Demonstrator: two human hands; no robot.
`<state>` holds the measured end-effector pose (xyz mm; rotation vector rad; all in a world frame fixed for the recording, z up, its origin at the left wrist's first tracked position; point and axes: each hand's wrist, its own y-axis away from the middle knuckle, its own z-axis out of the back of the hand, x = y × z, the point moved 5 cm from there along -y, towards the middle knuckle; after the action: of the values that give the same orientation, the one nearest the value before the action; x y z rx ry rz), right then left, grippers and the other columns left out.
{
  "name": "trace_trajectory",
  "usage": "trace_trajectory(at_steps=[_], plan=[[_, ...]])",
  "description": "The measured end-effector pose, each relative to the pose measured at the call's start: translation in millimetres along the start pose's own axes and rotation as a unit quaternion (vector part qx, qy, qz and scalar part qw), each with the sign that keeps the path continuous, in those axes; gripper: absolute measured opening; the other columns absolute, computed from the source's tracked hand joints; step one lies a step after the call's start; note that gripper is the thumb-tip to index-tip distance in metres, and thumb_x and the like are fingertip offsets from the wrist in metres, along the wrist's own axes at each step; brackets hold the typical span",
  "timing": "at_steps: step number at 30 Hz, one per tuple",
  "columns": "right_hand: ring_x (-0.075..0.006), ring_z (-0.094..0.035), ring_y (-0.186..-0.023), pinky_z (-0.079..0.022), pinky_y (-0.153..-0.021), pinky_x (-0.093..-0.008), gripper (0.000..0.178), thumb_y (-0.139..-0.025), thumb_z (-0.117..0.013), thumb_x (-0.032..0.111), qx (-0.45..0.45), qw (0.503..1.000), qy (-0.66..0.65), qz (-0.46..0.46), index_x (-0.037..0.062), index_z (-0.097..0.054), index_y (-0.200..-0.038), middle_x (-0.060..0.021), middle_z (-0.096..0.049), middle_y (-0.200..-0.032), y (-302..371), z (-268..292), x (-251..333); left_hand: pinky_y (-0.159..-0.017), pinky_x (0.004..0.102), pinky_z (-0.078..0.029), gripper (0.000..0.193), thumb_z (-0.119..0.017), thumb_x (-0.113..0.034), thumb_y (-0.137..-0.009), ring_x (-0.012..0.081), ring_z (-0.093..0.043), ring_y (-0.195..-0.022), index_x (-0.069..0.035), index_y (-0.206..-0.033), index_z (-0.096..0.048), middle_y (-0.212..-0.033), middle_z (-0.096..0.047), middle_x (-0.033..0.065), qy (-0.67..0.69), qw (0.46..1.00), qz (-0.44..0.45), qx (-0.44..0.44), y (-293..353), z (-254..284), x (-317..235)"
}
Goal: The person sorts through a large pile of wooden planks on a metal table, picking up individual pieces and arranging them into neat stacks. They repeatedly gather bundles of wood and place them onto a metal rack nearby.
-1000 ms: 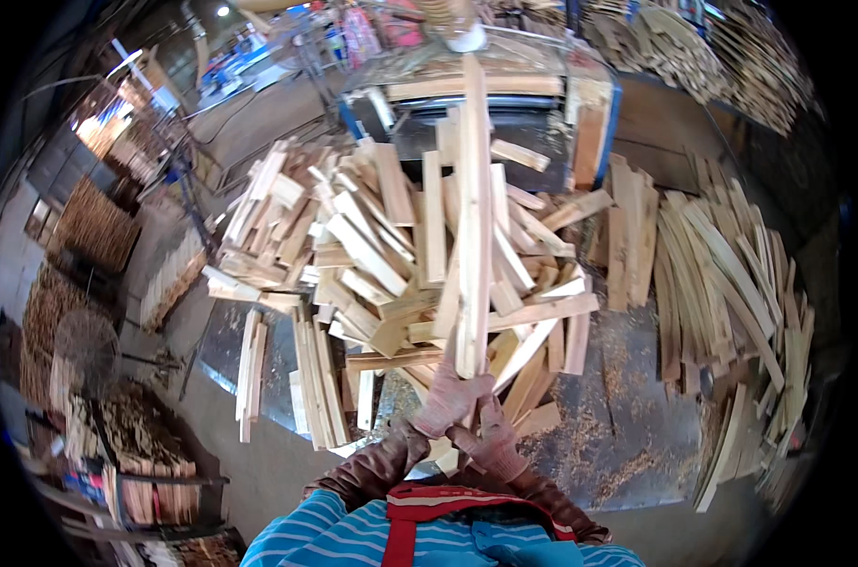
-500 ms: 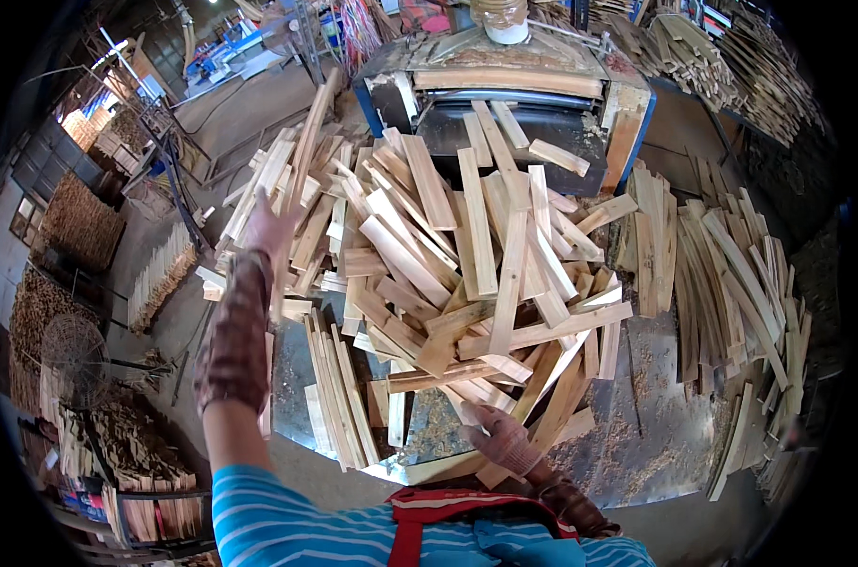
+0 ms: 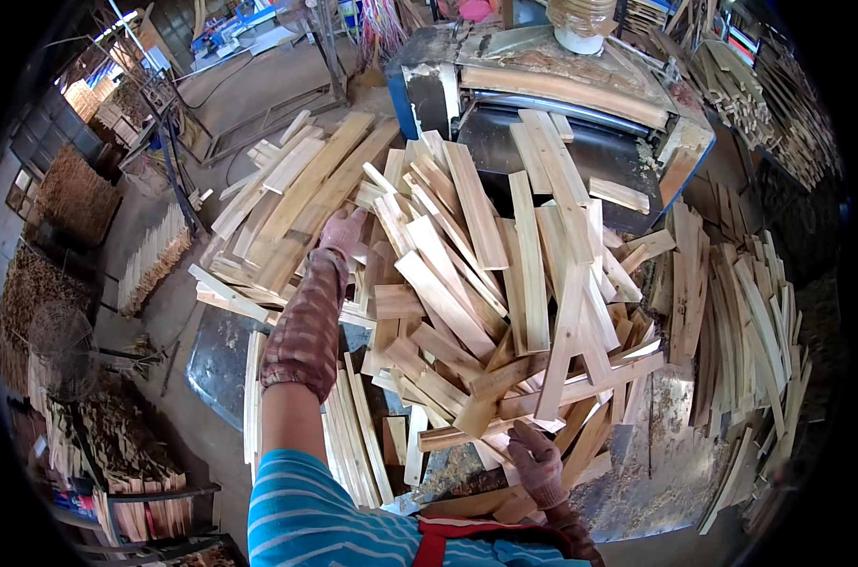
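My left hand (image 3: 342, 232), in a pale glove and a checked sleeve cover, reaches over the left part of a large heap of loose wooden boards (image 3: 476, 203). Its fingers look apart, beside long boards (image 3: 308, 203) lying slantwise. My right hand (image 3: 537, 465), gloved too, is low at the near side of the heap. Its fingers are loosely bent and apart, close to the end of a board (image 3: 462, 433); whether they touch it I cannot tell. No board shows inside either hand.
The heap lies on a metal table (image 3: 627, 482) strewn with sawdust. Beyond it stands a blue-sided planing machine (image 3: 566, 85), with boards on its bed. More slats (image 3: 755, 312) are stacked at the right. A round wire-guard fan (image 3: 62, 350) and wood stacks (image 3: 75, 198) stand left.
Long boards that stood tilted up by my left hand now lie on the heap's left side. That hand has moved right, off them. My view has shifted; my right hand stays low by the heap.
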<state>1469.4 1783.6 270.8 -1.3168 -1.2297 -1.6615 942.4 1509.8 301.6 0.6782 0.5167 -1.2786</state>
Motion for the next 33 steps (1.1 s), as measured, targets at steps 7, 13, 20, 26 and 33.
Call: trace_trajectory(at_steps=[7, 13, 20, 26, 33], plan=[[-0.0269, -0.071, -0.098, -0.055, -0.088, -0.0348, 0.038, -0.089, -0.071, 0.005, -0.024, 0.996, 0.077, 0.024, -0.0016, -0.065, -0.126, -0.0168, -0.074, -0.107, -23.1, 1.0, -15.4, -0.105, 0.0396, -0.045, 0.068, -0.07, -0.049, -0.087, 0.0343, -0.061, -0.124, 0.0, -0.133, -0.062, -0.129, -0.067, 0.021, 0.161, 0.985, -0.052, 0.011, -122.4, -25.6, 25.1], [-0.0234, -0.071, -0.095, -0.055, -0.085, -0.0347, 0.032, -0.091, -0.07, 0.011, -0.049, 0.991, 0.12, -0.01, -0.0013, -0.068, -0.121, -0.0155, -0.074, -0.104, -21.4, 2.9, 6.1, -0.103, 0.0408, -0.047, 0.074, -0.073, -0.044, -0.083, 0.0333, -0.059, -0.126, -0.002, -0.141, -0.054, -0.137, -0.062, 0.0203, 0.133, 0.983, -0.121, 0.044, -121.4, -79.1, -14.4], [-0.0121, -0.069, -0.091, -0.056, -0.08, -0.0258, 0.03, -0.1, -0.066, 0.02, 0.105, 0.977, -0.079, -0.166, 0.0008, -0.07, -0.124, -0.0081, -0.075, -0.102, -20.0, 35.1, 39.8, -0.1, 0.0313, -0.048, 0.058, -0.066, -0.024, -0.098, 0.0192, -0.058, -0.123, -0.002, -0.148, -0.044, -0.137, -0.06, 0.0099, 0.172, 0.952, -0.159, 0.196, -19.7, -18.8, 1.3], [-0.0247, -0.069, -0.109, -0.055, -0.094, -0.0343, 0.041, -0.091, -0.073, 0.018, -0.199, 0.961, 0.113, 0.153, 0.0001, -0.066, -0.128, -0.016, -0.069, -0.126, -75.3, 82.3, 95.9, -0.102, 0.0313, -0.046, 0.049, -0.063, -0.014, -0.098, 0.0182, -0.057, -0.121, 0.004, -0.143, -0.052, -0.136, -0.061, 0.0112, 0.215, 0.963, -0.16, 0.011, 110.9, 49.2, 47.9], [-0.0367, -0.06, -0.122, -0.051, -0.102, -0.0441, 0.077, -0.081, -0.072, 0.017, -0.171, 0.912, 0.371, 0.021, 0.0077, -0.041, -0.151, -0.0236, -0.06, -0.133, -97.9, 46.7, 57.1, -0.097, 0.0282, -0.048, 0.033, -0.061, -0.003, -0.097, 0.0131, -0.06, -0.109, 0.002, -0.13, -0.064, -0.119, -0.067, 0.005, 0.334, 0.919, -0.207, 0.034, 250.7, 48.0, 29.7]])
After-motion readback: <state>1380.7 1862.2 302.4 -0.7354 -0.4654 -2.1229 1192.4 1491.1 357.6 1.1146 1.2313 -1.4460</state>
